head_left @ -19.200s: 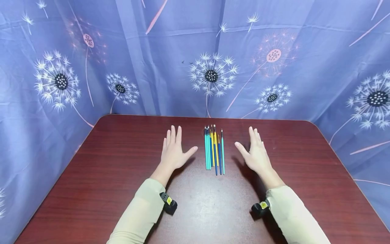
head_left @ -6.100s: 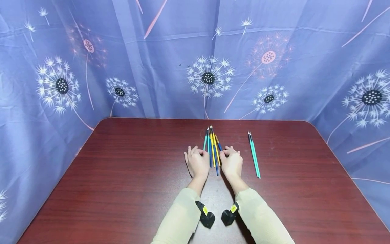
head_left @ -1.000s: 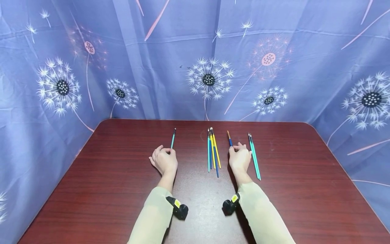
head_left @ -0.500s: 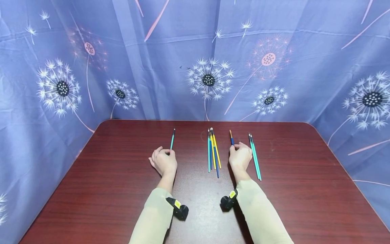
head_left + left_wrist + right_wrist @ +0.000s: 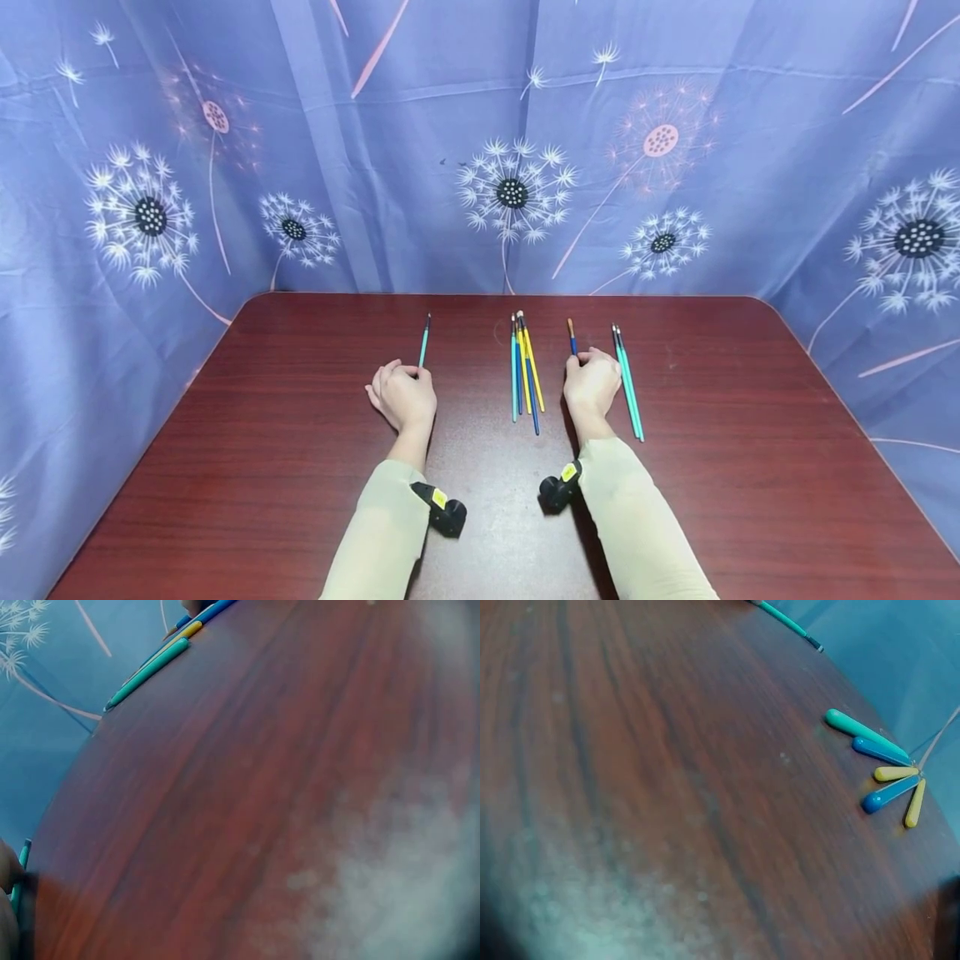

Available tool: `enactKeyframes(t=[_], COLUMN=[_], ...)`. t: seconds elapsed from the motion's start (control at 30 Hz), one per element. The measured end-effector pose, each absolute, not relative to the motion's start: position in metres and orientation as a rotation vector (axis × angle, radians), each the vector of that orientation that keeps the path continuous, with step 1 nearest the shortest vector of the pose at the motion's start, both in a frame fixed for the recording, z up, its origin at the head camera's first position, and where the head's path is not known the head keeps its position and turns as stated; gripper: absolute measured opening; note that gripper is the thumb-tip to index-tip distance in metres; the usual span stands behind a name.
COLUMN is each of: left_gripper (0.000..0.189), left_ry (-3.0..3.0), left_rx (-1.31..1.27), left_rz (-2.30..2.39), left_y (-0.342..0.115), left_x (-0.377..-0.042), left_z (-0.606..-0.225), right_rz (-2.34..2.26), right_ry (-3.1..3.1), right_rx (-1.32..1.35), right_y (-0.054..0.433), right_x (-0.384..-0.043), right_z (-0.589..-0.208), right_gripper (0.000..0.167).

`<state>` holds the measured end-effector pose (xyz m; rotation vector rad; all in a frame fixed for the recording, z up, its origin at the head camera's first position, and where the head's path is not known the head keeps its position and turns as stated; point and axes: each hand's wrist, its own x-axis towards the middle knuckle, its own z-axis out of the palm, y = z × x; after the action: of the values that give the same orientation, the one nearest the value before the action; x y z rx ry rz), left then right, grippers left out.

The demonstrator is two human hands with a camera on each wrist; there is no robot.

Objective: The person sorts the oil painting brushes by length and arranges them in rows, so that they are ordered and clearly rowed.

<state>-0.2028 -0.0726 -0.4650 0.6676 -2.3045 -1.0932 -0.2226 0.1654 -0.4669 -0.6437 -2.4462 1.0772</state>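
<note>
My left hand [image 5: 405, 396] pinches a teal paintbrush [image 5: 424, 346] that points away toward the back of the table; its lower handle is hidden under the hand. To the right, my right hand [image 5: 592, 385] pinches a blue paintbrush [image 5: 573, 342] with brown bristles, its handle end covered by the palm. Between the hands lies a loose bundle of teal, blue and yellow paintbrushes [image 5: 528, 375], their tips close together and their handles fanned. Just right of my right hand, two teal paintbrushes [image 5: 628, 387] lie side by side. In the left wrist view only a sliver of fingers [image 5: 7, 874] shows.
The dark red wooden table [image 5: 247, 467] ends at a blue curtain [image 5: 420, 167] printed with dandelions, which hangs behind it and along both sides. A black wrist camera [image 5: 448, 515] sits on the left sleeve, another black camera [image 5: 557, 493] on the right one.
Since the six-second-old frame, a teal brush has gone left and a blue brush right, away from the bundle. Over the last second the blue brush has swung slightly right; the left hand stays nearly still.
</note>
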Motion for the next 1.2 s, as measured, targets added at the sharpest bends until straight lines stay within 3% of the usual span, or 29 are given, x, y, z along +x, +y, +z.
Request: enactKeyframes(t=[0.63,1.2], left_gripper=[0.010,0.021], left_ry=[-2.305,-2.282], left_rx=[0.668,0.666], left_rz=[-1.143,-1.186], left_y=[-0.0739,-0.0757], left_x=[-0.2027,-0.2016], left_z=[-0.4612,-0.4614], right_rz=[1.126,1.196], right_ry=[-2.432,-2.417], right_rx=[-0.575,-0.549], right_y=[0.1683,0.1678], right_x=[-0.2204,-0.2174], right_z=[-0.4634,-0.4632], right_gripper=[0.027,0.030])
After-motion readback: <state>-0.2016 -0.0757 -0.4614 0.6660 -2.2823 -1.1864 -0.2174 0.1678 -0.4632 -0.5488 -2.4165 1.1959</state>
